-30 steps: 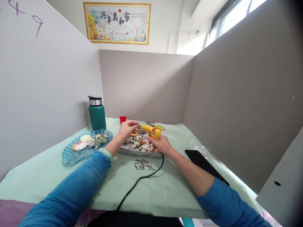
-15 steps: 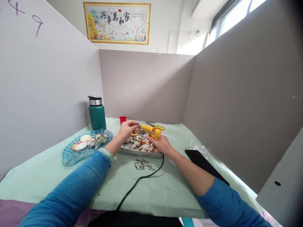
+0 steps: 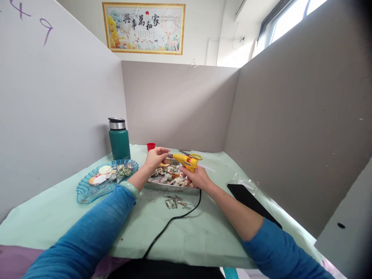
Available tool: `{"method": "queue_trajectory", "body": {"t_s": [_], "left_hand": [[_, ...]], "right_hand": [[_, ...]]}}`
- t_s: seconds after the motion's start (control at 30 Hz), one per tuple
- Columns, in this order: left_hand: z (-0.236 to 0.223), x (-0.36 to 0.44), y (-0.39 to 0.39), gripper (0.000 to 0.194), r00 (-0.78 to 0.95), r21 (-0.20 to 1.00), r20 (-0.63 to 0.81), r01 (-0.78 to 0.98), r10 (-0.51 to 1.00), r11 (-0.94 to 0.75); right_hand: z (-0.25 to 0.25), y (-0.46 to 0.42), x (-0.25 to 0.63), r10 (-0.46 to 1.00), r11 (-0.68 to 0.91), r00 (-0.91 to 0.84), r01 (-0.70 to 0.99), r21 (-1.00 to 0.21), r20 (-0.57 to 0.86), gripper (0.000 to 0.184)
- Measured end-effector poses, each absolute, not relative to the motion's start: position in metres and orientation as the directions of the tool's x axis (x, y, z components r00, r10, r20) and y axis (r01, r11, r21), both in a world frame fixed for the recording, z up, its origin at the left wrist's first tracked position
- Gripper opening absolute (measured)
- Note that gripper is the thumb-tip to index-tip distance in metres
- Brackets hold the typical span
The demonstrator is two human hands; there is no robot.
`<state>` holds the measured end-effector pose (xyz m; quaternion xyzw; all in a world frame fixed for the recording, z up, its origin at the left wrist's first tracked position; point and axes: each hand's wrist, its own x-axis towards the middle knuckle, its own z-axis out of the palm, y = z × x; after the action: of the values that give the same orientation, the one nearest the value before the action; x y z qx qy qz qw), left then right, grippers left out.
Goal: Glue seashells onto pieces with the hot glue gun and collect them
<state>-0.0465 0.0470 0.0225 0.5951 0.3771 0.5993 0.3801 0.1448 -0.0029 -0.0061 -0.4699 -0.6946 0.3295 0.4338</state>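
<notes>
My right hand (image 3: pixel 195 176) is closed round the handle of a yellow hot glue gun (image 3: pixel 186 160), with a clear glue stick (image 3: pixel 207 168) poking out of its back. The gun's nozzle points left at the fingertips of my left hand (image 3: pixel 156 158). Those fingers are pinched on something small and pale, too tiny to name. Both hands are above a metal tray (image 3: pixel 171 188) full of seashells (image 3: pixel 167 175). In front of the tray lies a small pile of metal pins or clips (image 3: pixel 176 202).
A blue scalloped plate (image 3: pixel 84 194) with shells sits at left, before a green bottle (image 3: pixel 119 143). Behind the tray are a red cup (image 3: pixel 150 146) and scissors (image 3: pixel 195 156). A black flat object (image 3: pixel 252 205) and plastic bag (image 3: pixel 245 182) lie right. The gun's black cord (image 3: pixel 170 221) runs toward me.
The fingertips of my left hand have shifted very slightly up and left at the nozzle. The glue gun and my right hand stay in place.
</notes>
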Motion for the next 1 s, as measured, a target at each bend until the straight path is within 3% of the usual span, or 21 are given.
{"method": "queue_trajectory", "body": {"t_s": [0.57, 1.0], "left_hand": [[0.0185, -0.0427, 0.0475, 0.021, 0.039, 0.896, 0.443, 0.02, 0.895, -0.444], [0.0207, -0.0459, 0.0504, 0.032, -0.041, 0.899, 0.434, -0.047, 0.9, -0.436]], "right_hand": [[-0.0051, -0.0039, 0.1447, 0.925, 0.379, -0.181, 0.366, -0.85, 0.334, 0.029], [-0.007, -0.001, 0.1447, 0.931, 0.363, -0.184, 0.371, -0.855, 0.315, 0.028]]}}
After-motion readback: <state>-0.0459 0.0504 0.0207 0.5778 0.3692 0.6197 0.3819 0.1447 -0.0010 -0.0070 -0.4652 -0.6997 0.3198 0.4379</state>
